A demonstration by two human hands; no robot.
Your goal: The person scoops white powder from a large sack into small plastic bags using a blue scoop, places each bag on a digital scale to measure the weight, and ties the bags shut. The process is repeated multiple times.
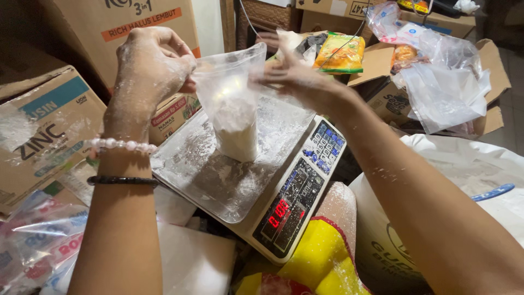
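Note:
A clear plastic bag (233,104) partly filled with white powder stands on the steel pan of a digital scale (218,180). My left hand (150,68), dusted with powder, pinches the bag's top left edge. My right hand (295,76) holds the top right edge, and together they keep the mouth open. The scale's red display (279,212) is lit and its keypad (323,146) is speckled with powder. I wear a pearl bracelet and a black band on my left wrist.
Cardboard boxes (43,125) stand at left and behind. A large white sack (469,180) lies at right with a blue handle in it. Empty plastic bags (445,87) sit in an open box at back right. Yellow cloth (316,262) is below the scale.

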